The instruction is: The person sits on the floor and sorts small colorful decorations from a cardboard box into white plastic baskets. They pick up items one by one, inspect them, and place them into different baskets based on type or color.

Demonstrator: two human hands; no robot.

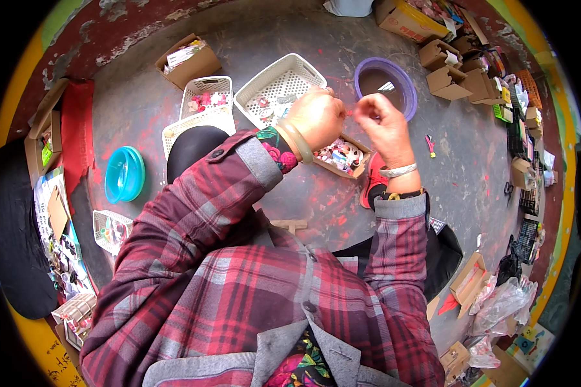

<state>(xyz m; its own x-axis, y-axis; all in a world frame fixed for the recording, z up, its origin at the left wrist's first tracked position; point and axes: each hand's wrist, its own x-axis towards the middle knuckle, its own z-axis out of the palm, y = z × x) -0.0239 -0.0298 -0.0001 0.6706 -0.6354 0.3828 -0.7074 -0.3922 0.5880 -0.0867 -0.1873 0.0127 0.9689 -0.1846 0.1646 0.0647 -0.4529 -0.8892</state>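
Both hands are raised close together over the floor, in front of my chest. My left hand (317, 117) is closed in a fist with its back toward me, and whatever its fingers hold is hidden. Thumb and fingers of my right hand (388, 129) are curled together in a pinch. A tiny red spot shows between the two hands, too small to name. Beyond my left hand stands a white perforated basket (246, 98) with small pieces in it. Below the hands is a shallow cardboard box (357, 171) holding many small, mostly white and red pieces.
A purple basin (412, 97) stands beyond my right hand. Smaller white baskets (221, 119), one with pink pieces, and a cardboard box (203, 63) are at far left. Teal bowls (125, 174) sit left. Small scissors (430, 146) lie right. Boxes (448, 84) line the right wall.
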